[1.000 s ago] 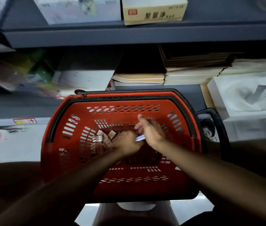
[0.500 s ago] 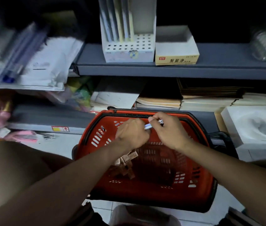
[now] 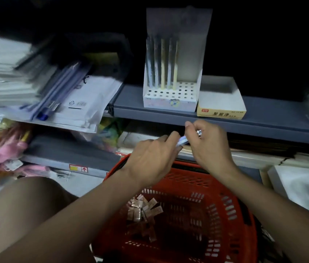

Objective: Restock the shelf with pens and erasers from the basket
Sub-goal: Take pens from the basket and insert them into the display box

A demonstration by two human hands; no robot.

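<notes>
Both hands have risen out of the red basket (image 3: 231,221) and now sit just below the edge of the grey shelf (image 3: 263,118). The left hand (image 3: 150,160) and right hand (image 3: 208,145) are each curled round an end of the same pale blue pen (image 3: 182,142), carried up with them. The pen stand (image 3: 170,95) with its free holes is now close above, so slotting the pen in looks next. The erasers (image 3: 142,209) lie heaped in the basket, not yet shelved.
</notes>
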